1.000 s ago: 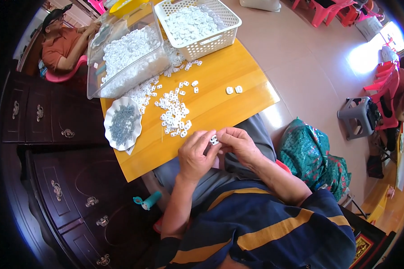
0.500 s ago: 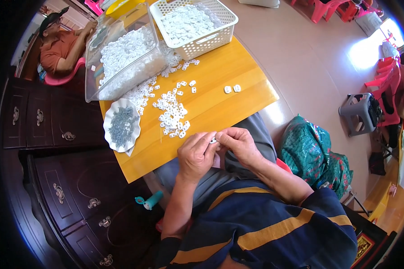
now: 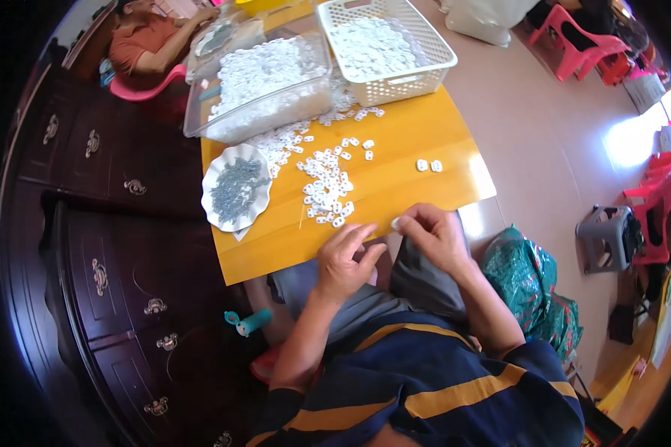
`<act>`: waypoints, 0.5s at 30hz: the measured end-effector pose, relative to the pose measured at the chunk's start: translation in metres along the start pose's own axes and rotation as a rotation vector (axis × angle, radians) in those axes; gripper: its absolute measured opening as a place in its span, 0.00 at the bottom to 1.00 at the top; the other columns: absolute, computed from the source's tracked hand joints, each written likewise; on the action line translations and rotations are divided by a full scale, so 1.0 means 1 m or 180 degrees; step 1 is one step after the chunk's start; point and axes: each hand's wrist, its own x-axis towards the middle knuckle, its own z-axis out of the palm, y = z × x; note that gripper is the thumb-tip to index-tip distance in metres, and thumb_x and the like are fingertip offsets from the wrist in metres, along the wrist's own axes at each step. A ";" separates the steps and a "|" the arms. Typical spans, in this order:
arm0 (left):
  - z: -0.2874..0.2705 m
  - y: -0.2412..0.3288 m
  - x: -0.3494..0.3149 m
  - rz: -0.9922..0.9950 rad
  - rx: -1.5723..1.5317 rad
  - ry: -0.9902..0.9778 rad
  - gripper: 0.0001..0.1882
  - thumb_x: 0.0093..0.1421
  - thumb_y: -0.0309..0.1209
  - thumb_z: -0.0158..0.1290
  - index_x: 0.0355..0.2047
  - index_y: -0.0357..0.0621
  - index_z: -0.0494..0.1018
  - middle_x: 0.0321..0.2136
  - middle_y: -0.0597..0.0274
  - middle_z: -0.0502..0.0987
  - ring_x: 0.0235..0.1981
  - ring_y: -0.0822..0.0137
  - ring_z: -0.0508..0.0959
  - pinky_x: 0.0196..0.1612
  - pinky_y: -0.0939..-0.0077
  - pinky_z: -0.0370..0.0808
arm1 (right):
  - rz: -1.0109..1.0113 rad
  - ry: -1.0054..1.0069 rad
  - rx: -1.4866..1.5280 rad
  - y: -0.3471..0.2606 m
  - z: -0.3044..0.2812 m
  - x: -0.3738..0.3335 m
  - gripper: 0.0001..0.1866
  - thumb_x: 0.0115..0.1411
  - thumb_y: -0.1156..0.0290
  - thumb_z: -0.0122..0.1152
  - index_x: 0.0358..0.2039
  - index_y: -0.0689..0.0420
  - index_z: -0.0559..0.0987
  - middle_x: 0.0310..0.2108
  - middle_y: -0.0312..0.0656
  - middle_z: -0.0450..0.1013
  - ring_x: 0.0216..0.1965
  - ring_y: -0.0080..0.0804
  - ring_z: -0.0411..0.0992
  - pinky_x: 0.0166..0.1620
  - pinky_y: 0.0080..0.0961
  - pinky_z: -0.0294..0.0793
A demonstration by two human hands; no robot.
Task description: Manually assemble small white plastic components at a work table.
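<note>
My right hand (image 3: 438,237) pinches a small white plastic piece (image 3: 396,223) between thumb and fingertips, just over the table's near edge. To its left, my left hand (image 3: 348,262) is open, with thumb and fingers apart and nothing visible in them. Beyond the left hand lies a loose heap of white two-holed plastic pieces (image 3: 326,182). A scalloped white plate (image 3: 208,195) of small grey slender parts (image 3: 236,190) stands left of the heap. Two similar white pieces (image 3: 429,166) sit side by side at the table's right.
On the yellow table (image 3: 402,127), a clear bin (image 3: 268,112) and a white perforated basket (image 3: 402,88) hold many white pieces. Dark drawers (image 3: 112,283) stand left. A green bag (image 3: 525,283) and grey stool (image 3: 604,235) are right. A person (image 3: 145,45) sits at far left.
My hands have come apart; the right one has drawn away with the small white piece, and the left has opened. The whole view has shifted, with the table now farther right.
</note>
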 end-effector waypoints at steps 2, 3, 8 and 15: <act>-0.007 -0.013 -0.007 -0.0218 0.0119 0.0165 0.14 0.56 0.21 0.65 0.43 0.36 0.80 0.35 0.53 0.81 0.27 0.61 0.82 0.30 0.71 0.79 | -0.0311 0.0180 -0.0885 -0.004 -0.013 0.012 0.13 0.61 0.64 0.67 0.32 0.63 0.83 0.21 0.46 0.77 0.22 0.31 0.77 0.29 0.28 0.76; -0.011 -0.019 -0.007 -0.0218 0.0125 0.0212 0.14 0.56 0.21 0.65 0.43 0.36 0.80 0.35 0.53 0.81 0.27 0.61 0.82 0.30 0.71 0.79 | -0.0225 0.0214 -0.1125 -0.011 -0.019 0.016 0.14 0.60 0.62 0.67 0.32 0.62 0.84 0.24 0.50 0.79 0.25 0.41 0.80 0.33 0.34 0.79; -0.026 -0.030 0.003 -0.0084 0.0591 0.0560 0.10 0.58 0.22 0.61 0.41 0.39 0.80 0.32 0.54 0.80 0.30 0.54 0.81 0.34 0.65 0.78 | -0.0458 0.0700 -0.2118 0.004 -0.040 0.046 0.12 0.60 0.61 0.66 0.31 0.58 0.83 0.26 0.48 0.80 0.28 0.48 0.80 0.34 0.40 0.79; -0.029 -0.031 0.053 0.0451 0.1397 0.0579 0.11 0.59 0.28 0.61 0.43 0.42 0.79 0.38 0.55 0.78 0.41 0.51 0.78 0.44 0.57 0.76 | -0.0508 0.1025 -0.2028 0.007 -0.036 0.050 0.11 0.61 0.62 0.67 0.34 0.57 0.81 0.26 0.46 0.80 0.28 0.47 0.81 0.34 0.39 0.79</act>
